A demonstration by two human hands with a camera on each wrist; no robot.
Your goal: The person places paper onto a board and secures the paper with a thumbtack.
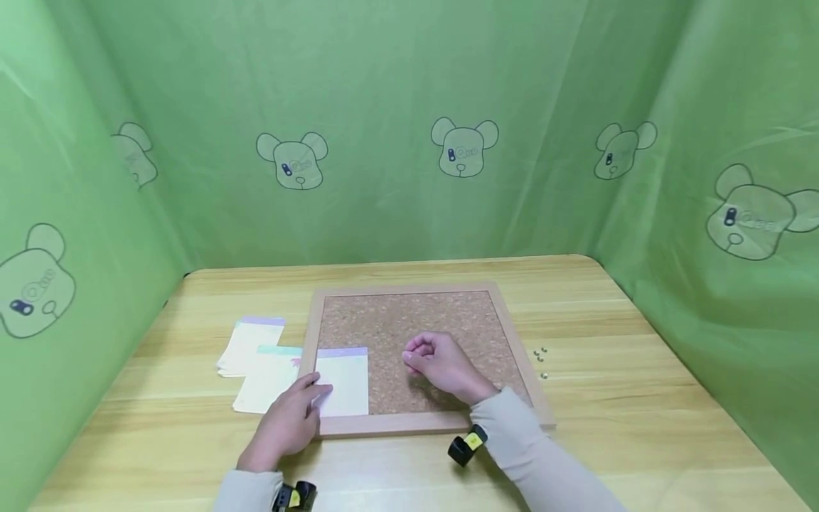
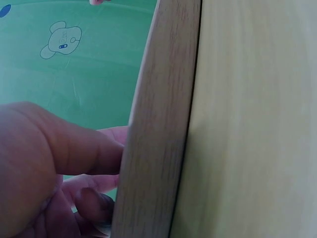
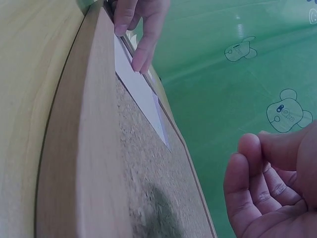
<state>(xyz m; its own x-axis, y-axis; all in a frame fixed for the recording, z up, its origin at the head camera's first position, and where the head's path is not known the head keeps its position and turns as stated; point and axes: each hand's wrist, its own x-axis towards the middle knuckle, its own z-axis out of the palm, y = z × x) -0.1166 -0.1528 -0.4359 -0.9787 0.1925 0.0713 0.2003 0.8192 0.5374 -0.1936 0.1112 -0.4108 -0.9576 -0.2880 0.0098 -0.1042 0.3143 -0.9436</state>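
Observation:
A wood-framed corkboard lies on the table. Inside its lower left corner is a white sheet with a purple top strip. My left hand rests at that corner, its fingers fairly straight, pressing the sheet and the left side of the frame. Over the middle of the cork hovers my right hand, thumb and forefinger brought together at the tips. In the right wrist view those fingertips meet; whether something tiny sits between them is hidden. The other fingers are bent.
Several small shiny thumbtack-like pieces lie on the table right of the board. To its left are a small stack of purple-topped sheets and a sheet with a teal strip. Green curtains surround the wooden table.

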